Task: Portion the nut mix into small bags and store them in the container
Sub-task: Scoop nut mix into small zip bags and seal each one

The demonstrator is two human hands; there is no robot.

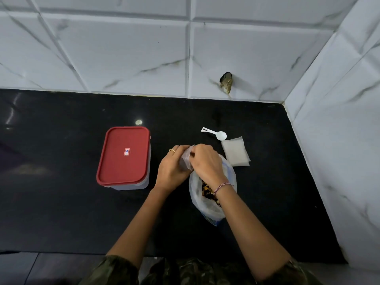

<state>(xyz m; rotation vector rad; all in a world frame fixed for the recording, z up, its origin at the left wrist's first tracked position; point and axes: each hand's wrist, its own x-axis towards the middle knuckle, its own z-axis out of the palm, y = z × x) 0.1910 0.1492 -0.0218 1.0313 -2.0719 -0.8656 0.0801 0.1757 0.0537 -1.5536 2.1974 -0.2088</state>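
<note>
A small clear bag [186, 159] with dark nut mix inside is held between both hands above the black counter. My left hand [171, 168] grips its left side, and my right hand [205, 163] pinches its top edge. Just below my right wrist lies the large open plastic bag of nut mix [207, 200], with nuts showing at its mouth. The storage container [123, 157], clear with a red lid that is on, stands to the left. A stack of empty small bags [236, 154] lies to the right, and a white plastic scoop [216, 134] rests behind it.
The black counter [61, 202] ends at a white tiled wall behind and another on the right. A dark damaged spot [226, 81] marks the back wall. The counter's front edge runs near my body.
</note>
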